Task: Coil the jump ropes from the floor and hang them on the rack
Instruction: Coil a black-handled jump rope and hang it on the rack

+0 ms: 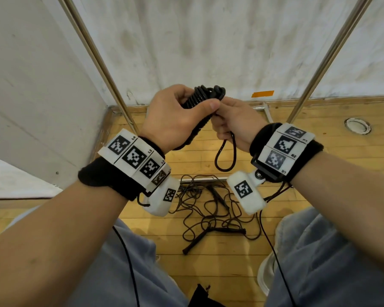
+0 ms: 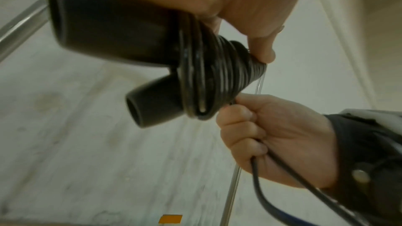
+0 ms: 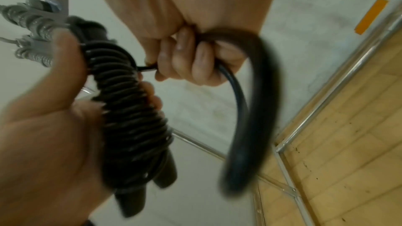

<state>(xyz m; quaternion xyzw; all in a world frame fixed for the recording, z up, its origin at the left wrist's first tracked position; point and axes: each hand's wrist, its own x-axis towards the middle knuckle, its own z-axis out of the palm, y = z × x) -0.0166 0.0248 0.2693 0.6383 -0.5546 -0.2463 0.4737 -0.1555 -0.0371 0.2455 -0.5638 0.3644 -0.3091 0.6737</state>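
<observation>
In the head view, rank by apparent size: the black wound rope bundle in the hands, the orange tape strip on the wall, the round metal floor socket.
1. Black wound rope bundle, nearest the camera, so partly inflated.
2-3. Orange tape strip and round metal floor socket look alike; unranked.

Both forearms reach forward, raised, wrists close together. The left hand (image 1: 175, 117) curls its fingers and thumb around the coiled rope (image 1: 200, 97). The right hand (image 1: 235, 124) makes a fist on the rope's loose loop.

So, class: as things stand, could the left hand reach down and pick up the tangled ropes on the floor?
Probably not yet. The left hand is gripping the coiled rope, while the right hand holds its loose loop; the tangled ropes lie well below.
</observation>
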